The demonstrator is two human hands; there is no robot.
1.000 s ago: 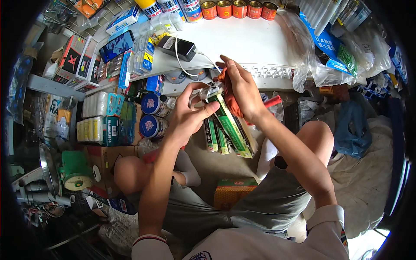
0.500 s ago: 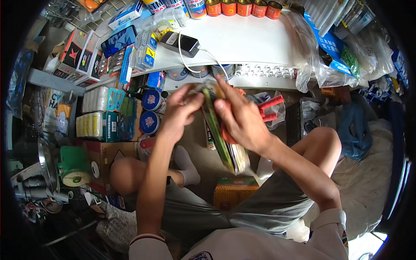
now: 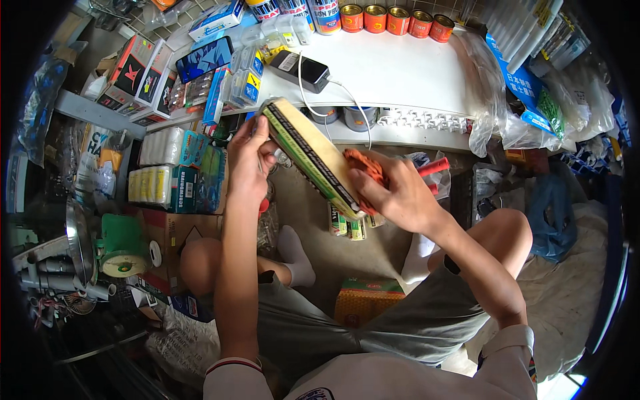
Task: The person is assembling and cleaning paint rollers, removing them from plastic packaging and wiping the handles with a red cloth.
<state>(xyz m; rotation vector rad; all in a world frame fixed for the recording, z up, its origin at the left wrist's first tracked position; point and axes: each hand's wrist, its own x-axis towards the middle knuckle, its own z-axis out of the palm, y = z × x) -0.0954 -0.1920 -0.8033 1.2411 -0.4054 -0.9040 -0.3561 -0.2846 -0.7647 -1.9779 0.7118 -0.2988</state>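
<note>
A long flat box with a pale top and a green and black printed side is held tilted above the floor between my knees. My left hand is closed on its far left end, thumb along the edge. At the near right end, my right hand is closed round a crumpled orange-red cloth, which touches the box. Its palm side is hidden. Below, several similar green and white printed packs lie on the floor, partly covered by the held box.
Ahead, a white shelf carries red tins, spray cans and a black device with a white cable. Red handles stick out beyond my right hand. Cartons and a green scale stand at left; a patterned box sits between my legs.
The box has turned from nearly edge-on to show its pale broad face and printed side. My left hand has moved left, and my hands are farther apart. Packs on the floor are more exposed.
</note>
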